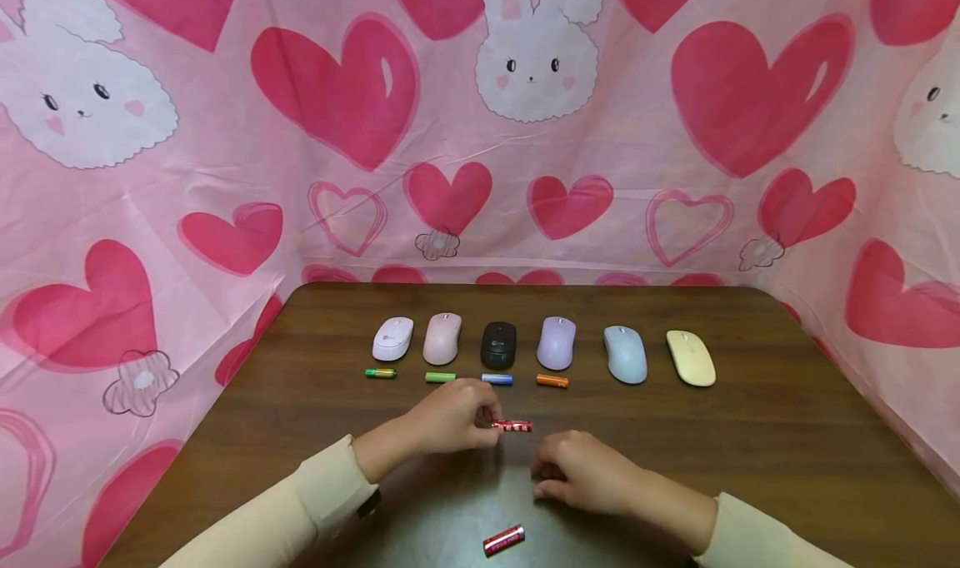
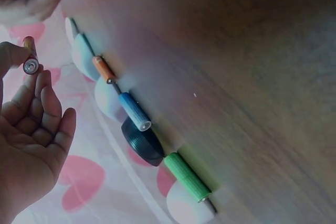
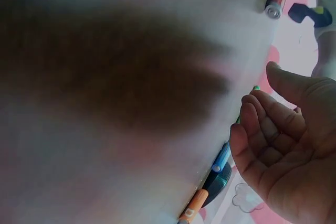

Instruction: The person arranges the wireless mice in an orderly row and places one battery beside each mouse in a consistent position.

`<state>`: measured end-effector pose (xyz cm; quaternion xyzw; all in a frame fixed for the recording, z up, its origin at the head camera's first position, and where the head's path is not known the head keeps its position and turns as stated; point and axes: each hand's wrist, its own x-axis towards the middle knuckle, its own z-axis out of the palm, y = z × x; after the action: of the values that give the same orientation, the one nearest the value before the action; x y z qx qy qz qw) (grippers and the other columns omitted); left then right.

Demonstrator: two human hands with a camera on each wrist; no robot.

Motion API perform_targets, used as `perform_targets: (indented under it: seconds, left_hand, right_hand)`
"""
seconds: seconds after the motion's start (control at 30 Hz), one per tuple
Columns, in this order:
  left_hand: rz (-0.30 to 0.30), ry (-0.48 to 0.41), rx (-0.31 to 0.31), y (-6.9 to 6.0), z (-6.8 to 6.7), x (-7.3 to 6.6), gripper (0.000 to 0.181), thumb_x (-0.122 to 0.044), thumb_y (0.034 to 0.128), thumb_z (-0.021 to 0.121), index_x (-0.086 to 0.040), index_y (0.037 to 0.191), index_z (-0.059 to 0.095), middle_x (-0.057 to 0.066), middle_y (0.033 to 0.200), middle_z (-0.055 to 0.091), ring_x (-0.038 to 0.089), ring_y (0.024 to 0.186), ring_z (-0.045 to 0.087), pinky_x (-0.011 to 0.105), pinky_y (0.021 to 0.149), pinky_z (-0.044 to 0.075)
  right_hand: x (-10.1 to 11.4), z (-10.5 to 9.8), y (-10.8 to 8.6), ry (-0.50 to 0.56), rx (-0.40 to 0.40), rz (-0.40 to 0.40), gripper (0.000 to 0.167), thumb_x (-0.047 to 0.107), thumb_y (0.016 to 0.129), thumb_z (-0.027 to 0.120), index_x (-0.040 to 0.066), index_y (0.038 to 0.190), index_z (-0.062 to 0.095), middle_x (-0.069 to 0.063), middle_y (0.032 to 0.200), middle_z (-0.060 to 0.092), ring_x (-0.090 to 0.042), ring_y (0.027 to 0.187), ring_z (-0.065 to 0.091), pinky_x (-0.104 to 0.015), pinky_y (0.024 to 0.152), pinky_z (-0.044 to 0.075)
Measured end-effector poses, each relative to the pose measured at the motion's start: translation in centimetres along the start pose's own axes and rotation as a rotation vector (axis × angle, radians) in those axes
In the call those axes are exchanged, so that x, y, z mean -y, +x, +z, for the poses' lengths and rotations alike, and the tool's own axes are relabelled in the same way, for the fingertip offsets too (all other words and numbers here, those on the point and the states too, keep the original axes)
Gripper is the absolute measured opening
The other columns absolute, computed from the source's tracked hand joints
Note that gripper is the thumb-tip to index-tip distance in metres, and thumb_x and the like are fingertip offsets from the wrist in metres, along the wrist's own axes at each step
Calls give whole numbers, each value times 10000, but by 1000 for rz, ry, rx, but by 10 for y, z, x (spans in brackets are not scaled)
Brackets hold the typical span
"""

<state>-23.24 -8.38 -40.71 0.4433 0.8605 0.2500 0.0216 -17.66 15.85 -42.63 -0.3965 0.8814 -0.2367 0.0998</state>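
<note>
My left hand (image 1: 459, 416) pinches a red battery (image 1: 513, 426) between thumb and fingertips, over the middle of the table. In the left wrist view, one flat end of that battery (image 2: 31, 62) faces the camera. To its right, my right hand (image 1: 588, 472) holds nothing; its fingers are loosely bent, with the thumb apart from them in the right wrist view. A second red battery (image 1: 504, 540) lies near the front, below both hands. Beyond the left hand lie a green-and-yellow battery (image 1: 380, 373), a green battery (image 1: 440, 377), a blue battery (image 1: 497, 379) and an orange battery (image 1: 552, 381).
Computer mice form a row behind the batteries: white (image 1: 392, 339), pink (image 1: 442, 339), black (image 1: 498, 345), purple (image 1: 556, 343), light blue (image 1: 626, 355) and yellow (image 1: 691, 358). They stand on a dark wooden table (image 1: 787, 435). A pink heart-patterned cloth (image 1: 630, 143) hangs around its back and sides.
</note>
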Motion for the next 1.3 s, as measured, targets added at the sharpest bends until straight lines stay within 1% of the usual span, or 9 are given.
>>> perform_targets:
  seconds: [0.17, 0.33, 0.5, 0.63, 0.83, 0.97, 1.1, 1.2, 1.3]
  left_hand:
    - [-4, -22, -7, 6, -1, 3, 81, -172, 819, 742, -135, 847, 675, -120, 786, 574, 32, 720, 518, 171, 648, 451]
    - [9, -44, -29, 12, 0, 5, 81, -147, 813, 748, -129, 841, 674, -101, 773, 580, 43, 710, 524, 183, 645, 459]
    - [23, -44, -39, 20, 2, 7, 76, -149, 815, 744, -127, 836, 674, -81, 774, 585, 51, 704, 536, 184, 645, 459]
    - [28, -39, -22, 28, 4, 8, 60, -149, 818, 733, -125, 839, 682, -85, 793, 585, 31, 717, 537, 175, 659, 460]
    - [9, -57, 32, 42, 3, 7, 58, -164, 840, 734, -139, 862, 686, -99, 813, 583, 54, 730, 559, 167, 664, 465]
    - [35, -38, 55, 53, 4, 4, 59, -174, 848, 730, -145, 856, 679, -105, 813, 578, 38, 732, 554, 154, 669, 456]
    - [63, -16, 68, 64, 8, 3, 57, -186, 841, 727, -148, 846, 685, -124, 787, 573, 7, 706, 527, 143, 655, 440]
    - [78, 0, 66, 72, 11, 3, 55, -188, 827, 725, -144, 836, 693, -130, 768, 574, 7, 695, 521, 140, 642, 431]
    - [84, -15, 57, 78, 12, 1, 60, -168, 825, 732, -125, 840, 692, -116, 775, 587, 3, 707, 538, 135, 652, 439]
  right_hand:
    - [5, 2, -2, 24, 9, -28, 134, 261, 854, 758, 161, 924, 704, 167, 835, 570, 18, 738, 512, -211, 667, 465]
    - [9, 5, -4, 30, -12, -89, 145, 264, 863, 746, 146, 935, 704, 166, 845, 568, 36, 742, 510, -177, 658, 451]
    - [12, 9, -7, 46, 0, -117, 174, 278, 862, 746, 139, 956, 701, 170, 851, 557, 40, 739, 498, -157, 640, 435]
    - [14, 12, -8, 50, 5, -134, 182, 266, 853, 756, 138, 969, 699, 171, 864, 564, 47, 752, 499, -147, 649, 434]
    - [17, 15, -8, 24, -11, -173, 205, 275, 841, 765, 134, 974, 698, 164, 878, 573, 51, 767, 497, -130, 668, 421]
    - [18, 18, -7, -12, -20, -200, 209, 289, 843, 761, 139, 972, 694, 165, 860, 558, 56, 750, 483, -112, 665, 400]
    - [18, 20, -6, -29, -15, -211, 209, 302, 850, 753, 148, 977, 690, 172, 859, 548, 58, 743, 474, -109, 661, 390]
    - [18, 21, -6, -28, -11, -211, 207, 302, 852, 752, 152, 981, 687, 174, 864, 548, 58, 744, 473, -108, 662, 391]
    - [17, 21, -5, -26, -3, -211, 205, 305, 860, 745, 155, 987, 685, 175, 871, 548, 60, 748, 475, -112, 665, 395]
